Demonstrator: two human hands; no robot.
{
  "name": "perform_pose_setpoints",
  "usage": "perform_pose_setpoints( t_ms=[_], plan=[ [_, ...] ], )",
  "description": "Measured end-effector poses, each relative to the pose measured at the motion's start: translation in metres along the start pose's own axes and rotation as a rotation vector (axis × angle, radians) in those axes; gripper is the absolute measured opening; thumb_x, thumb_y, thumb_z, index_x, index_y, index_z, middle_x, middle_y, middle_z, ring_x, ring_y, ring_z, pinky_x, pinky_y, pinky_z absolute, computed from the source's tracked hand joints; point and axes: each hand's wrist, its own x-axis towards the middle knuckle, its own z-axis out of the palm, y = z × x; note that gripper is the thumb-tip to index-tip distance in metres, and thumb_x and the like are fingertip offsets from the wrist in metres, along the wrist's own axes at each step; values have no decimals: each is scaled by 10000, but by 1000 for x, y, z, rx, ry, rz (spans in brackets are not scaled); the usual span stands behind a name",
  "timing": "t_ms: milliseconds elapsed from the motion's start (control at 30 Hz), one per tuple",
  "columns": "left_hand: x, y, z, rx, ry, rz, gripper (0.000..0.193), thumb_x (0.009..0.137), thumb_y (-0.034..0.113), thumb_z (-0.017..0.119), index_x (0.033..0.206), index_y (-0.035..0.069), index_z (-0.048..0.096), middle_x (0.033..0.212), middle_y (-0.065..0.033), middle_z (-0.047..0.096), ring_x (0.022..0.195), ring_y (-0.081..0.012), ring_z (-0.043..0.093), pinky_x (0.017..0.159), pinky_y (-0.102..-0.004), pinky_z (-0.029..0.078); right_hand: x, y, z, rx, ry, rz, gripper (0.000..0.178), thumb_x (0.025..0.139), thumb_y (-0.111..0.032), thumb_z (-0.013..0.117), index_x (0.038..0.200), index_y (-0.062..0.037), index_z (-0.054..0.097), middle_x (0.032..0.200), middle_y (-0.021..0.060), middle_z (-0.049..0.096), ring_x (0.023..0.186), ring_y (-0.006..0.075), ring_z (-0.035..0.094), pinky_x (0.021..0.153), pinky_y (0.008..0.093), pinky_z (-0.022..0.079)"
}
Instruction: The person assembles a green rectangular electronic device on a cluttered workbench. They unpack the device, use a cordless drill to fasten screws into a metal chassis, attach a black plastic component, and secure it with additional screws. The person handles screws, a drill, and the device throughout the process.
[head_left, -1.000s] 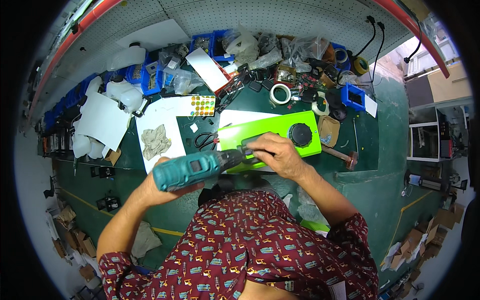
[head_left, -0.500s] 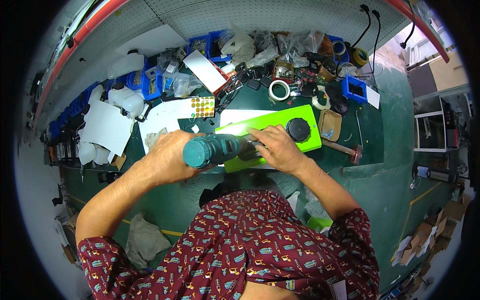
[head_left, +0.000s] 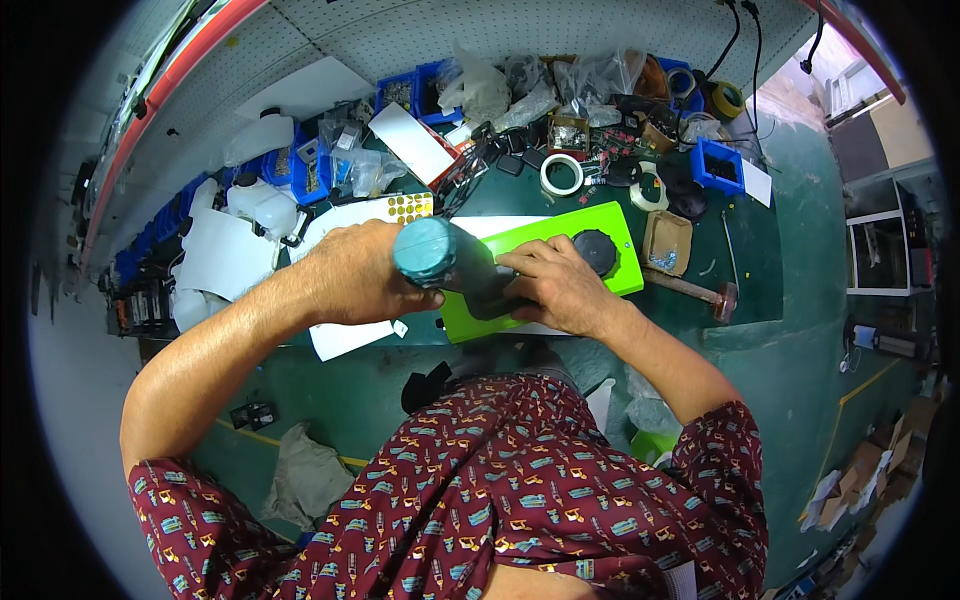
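Observation:
My left hand is wrapped round a teal and black cordless drill, whose rounded back end faces up. The drill's dark front part points right and down over a bright green flat case. A black ribbed round cap sits at the right end of the case. My right hand lies over the case with bent fingers closed by the drill's front end. Whatever those fingertips hold is hidden, and so is the drill's tip.
A hammer and a cardboard tray of small parts lie right of the case. Beyond it are a white tape roll, a blue bin and plastic bags. White sheets and a white bottle are at left.
The drill's back end has shifted right and up in the picture, and my left hand with it. My right hand stays by the drill's front end. The whole view has shifted slightly.

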Motion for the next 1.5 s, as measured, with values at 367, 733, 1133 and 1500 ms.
perform_pose_setpoints(
  t_ms=[367, 733, 1133, 1500],
  plan=[
    [-3, 24, -4, 69, -50, -123, 330, 882, 316, 845, 1136, 125, 758, 977, -114, 785, 913, -300, 761, 837, -442, 616, -2, 1, 4, 11, 6, 8, 221, 771, -244, 873, 935, -116, 801, 1424, 43, 614, 1282, 255, 560, 1028, 453, 407],
    [-2, 28, -5, 50, -56, -142, 318, 887, 306, 837, 1137, 127, 757, 963, -124, 779, 909, -302, 757, 827, -440, 616, -1, 6, 8, 11, 26, -8, 206, 774, -243, 875, 910, -111, 795, 1420, 44, 610, 1287, 261, 555, 1039, 465, 407],
    [-2, 22, 0, 0, -20, -66, 314, 890, 283, 835, 1141, 116, 749, 965, -122, 778, 905, -305, 756, 841, -435, 619, -1, 8, 3, 45, 12, -23, 205, 775, -236, 873, 914, -104, 798, 1433, 59, 596, 1300, 274, 537, 1050, 467, 396],
    [-1, 29, 3, -22, -9, -90, 341, 882, 310, 839, 1155, 133, 739, 964, -114, 776, 906, -304, 759, 828, -435, 619, -4, 8, 4, 47, -3, -37, 205, 794, -251, 855, 947, -128, 796, 1404, 64, 600, 1271, 270, 538, 1038, 459, 389]
  ],
)
